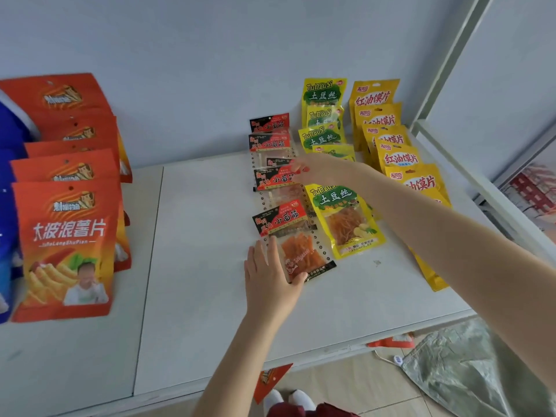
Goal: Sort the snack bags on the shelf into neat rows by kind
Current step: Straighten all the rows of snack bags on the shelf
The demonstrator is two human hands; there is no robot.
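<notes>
Several small black-and-red snack bags (278,179) lie in a row running from the wall toward me on the white shelf (204,266). My left hand (272,272) lies flat on the left side of the nearest bag (301,251), fingers straight. My right hand (319,168) reaches over the row with its fingertips touching a bag in the middle. To the right lie a row of yellow-green bags (346,218) and a row of yellow bags (397,158). Large orange chip bags (64,236) are stacked at the left.
Blue bags (6,236) show at the far left edge. A white shelf post (481,182) bounds the right side. Below the front edge, on the floor, lie an orange bag (270,382), a crumpled plastic sack (460,365) and my white shoes (288,398).
</notes>
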